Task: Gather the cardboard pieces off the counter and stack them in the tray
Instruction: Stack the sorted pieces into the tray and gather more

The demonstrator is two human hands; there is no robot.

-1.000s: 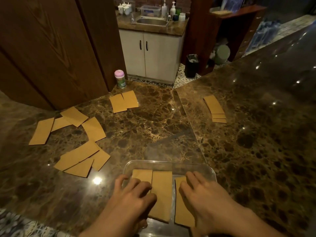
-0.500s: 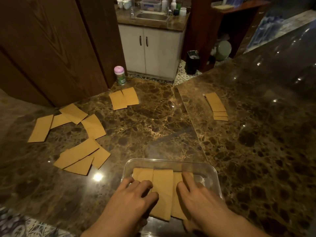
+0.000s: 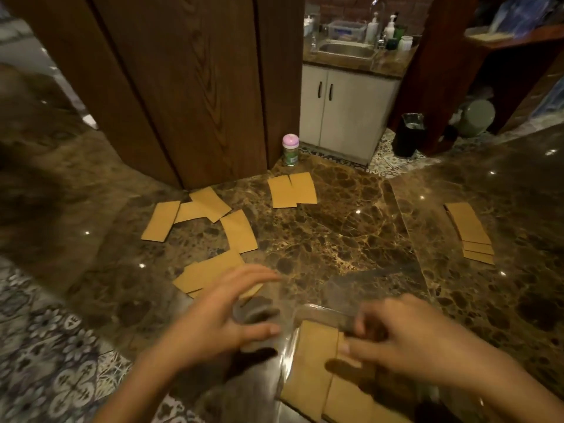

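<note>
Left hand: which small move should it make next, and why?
Probably lower the left hand onto the nearest cardboard pile and grip it: the hand hovers open just over that pile, while the right hand is at the pieces in the tray.

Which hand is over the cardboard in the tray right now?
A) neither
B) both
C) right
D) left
C: the right hand is over the cardboard pieces in the tray, thumb at their edge, while the left hand is off to the tray's left above the counter, fingers spread and holding nothing.
</note>
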